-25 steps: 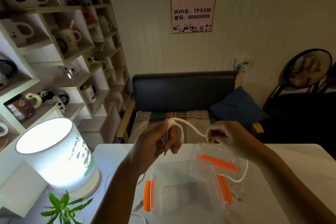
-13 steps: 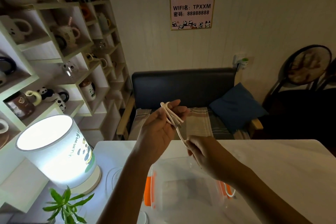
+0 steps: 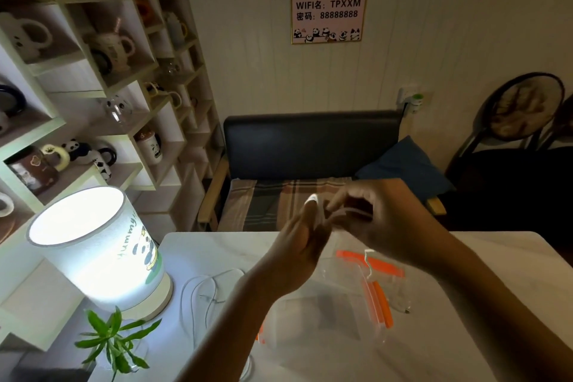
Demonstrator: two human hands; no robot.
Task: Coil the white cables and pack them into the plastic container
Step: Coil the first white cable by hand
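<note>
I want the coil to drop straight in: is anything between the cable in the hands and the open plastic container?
Nothing visible blocks it. The white cable is held between left hand and right hand, above the open plastic container. Its lid lies off to the right.

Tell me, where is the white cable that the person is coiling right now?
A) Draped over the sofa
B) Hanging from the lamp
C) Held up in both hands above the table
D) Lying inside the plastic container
C: the white cable is pinched between the left hand and the right hand, raised above the plastic container, with its loose tail dangling down toward the orange clips.
</note>
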